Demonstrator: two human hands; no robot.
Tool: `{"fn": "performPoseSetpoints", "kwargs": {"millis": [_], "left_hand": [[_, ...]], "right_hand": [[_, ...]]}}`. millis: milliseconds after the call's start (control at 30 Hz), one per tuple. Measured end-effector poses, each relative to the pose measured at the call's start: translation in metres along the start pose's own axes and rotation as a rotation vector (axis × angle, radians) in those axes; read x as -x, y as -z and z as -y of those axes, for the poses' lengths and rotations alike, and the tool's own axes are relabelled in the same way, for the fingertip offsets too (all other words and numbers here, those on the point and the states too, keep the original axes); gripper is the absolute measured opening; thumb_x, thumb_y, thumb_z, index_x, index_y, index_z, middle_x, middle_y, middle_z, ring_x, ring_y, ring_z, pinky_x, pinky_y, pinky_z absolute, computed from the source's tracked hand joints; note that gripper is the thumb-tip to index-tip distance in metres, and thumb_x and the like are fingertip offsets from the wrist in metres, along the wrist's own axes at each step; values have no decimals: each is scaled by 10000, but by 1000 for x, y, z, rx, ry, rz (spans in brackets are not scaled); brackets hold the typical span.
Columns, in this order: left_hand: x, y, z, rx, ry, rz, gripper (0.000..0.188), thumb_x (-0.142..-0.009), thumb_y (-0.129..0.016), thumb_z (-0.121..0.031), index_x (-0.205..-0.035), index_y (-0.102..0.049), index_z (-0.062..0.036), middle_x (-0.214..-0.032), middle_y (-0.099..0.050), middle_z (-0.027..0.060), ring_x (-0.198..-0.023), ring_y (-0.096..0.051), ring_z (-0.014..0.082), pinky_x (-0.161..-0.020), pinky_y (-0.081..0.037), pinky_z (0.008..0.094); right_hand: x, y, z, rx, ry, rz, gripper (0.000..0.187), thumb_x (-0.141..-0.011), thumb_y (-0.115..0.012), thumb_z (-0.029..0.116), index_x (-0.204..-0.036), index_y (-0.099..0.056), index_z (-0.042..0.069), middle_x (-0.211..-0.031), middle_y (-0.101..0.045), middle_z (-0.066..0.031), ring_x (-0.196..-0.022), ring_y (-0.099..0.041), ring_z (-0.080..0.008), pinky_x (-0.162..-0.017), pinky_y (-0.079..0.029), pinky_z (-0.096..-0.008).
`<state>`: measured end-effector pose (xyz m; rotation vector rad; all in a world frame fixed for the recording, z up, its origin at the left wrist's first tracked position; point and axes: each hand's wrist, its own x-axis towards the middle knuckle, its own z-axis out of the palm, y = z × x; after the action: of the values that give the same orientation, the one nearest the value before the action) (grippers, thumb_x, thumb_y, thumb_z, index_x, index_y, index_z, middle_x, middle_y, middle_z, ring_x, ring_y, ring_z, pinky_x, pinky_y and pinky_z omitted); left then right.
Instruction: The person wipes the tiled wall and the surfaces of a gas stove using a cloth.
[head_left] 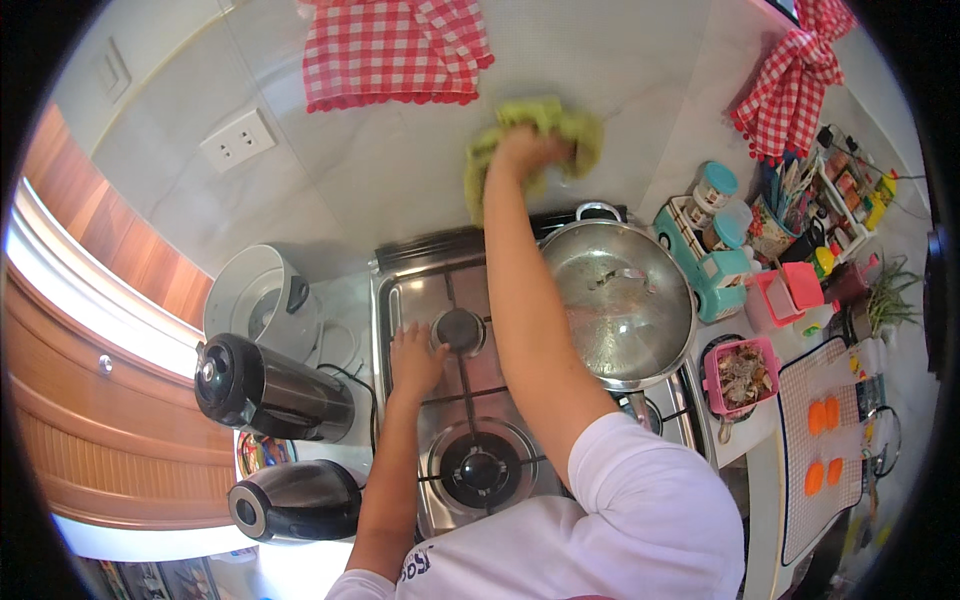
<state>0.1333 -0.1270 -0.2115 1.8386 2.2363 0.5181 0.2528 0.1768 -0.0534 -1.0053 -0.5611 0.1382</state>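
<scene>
With my right hand (528, 152) closed on it, a yellow-green cloth (582, 138) presses against the pale tiled wall (400, 160) behind the stove. My right arm reaches up across the stove to get there. Flat on the steel gas stove (410, 300), beside the far-left burner (459, 330), rests my left hand (416, 362) with its fingers spread. A large lidded pan (625, 330) sits on the right burners, close to my right forearm.
An electric airpot (275, 390), a dark kettle (300, 500) and a white round cooker (250, 305) stand left. Right are a pink basket (742, 375), teal rack (720, 285) with jars, and orange pieces on a mat (800, 440). Red checked cloths (385, 55) hang above.
</scene>
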Motion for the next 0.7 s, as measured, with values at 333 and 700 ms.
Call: {"fn": "performPoseSetpoints", "kwargs": {"millis": [333,700], "left_hand": [[36,0,-5,-63,-14,-39,601,-813,-617,-311,-1295,-429,-5,-1392,-347,205,-1321,-240,402,-1077,-208,488],[70,9,7,-20,74,-67,616,-807,-618,-284,-1301,-408,19,-1389,-349,206,-1316,-251,404,-1080,-201,490]], "right_hand": [[-4,-25,78,-306,-143,177,388,-736,-490,-10,-1113,-462,-94,-1272,-354,-302,-1190,-357,-407,-1021,-254,-477],[121,18,-54,201,-654,184,470,-770,-458,9,-1178,-295,-159,-1189,-408,-340,-1063,-488,-416,-929,-405,-459]]}}
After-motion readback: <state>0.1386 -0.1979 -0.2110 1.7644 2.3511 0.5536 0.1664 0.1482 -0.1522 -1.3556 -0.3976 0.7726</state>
